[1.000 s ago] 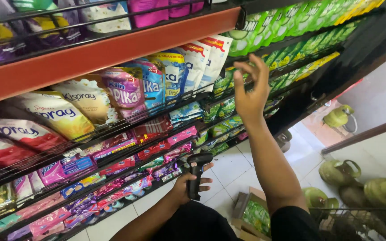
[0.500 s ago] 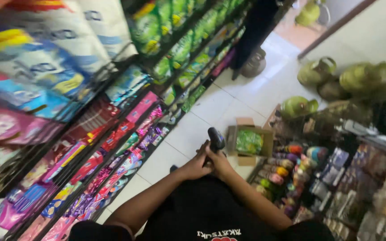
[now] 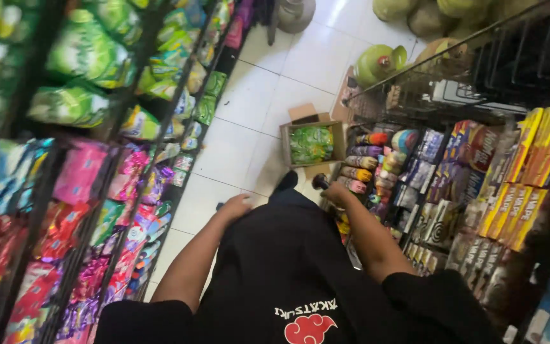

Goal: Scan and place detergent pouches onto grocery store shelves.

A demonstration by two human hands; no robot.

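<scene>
My right hand (image 3: pixel 337 191) is closed round a small dark handheld device (image 3: pixel 320 181), low by the right shelf's cans (image 3: pixel 364 162). My left hand (image 3: pixel 237 205) is loose, empty, resting against my black shirt (image 3: pixel 281 267). An open cardboard box (image 3: pixel 313 141) of green packs sits on the floor tiles (image 3: pixel 256 108) ahead. Shirt hides left fingertips; the device is too small to identify.

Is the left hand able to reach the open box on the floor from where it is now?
Probably yes. The left hand is empty and hangs over bare tile; nothing lies between it and the box, which is open on top. The person would likely need to bend.
</scene>
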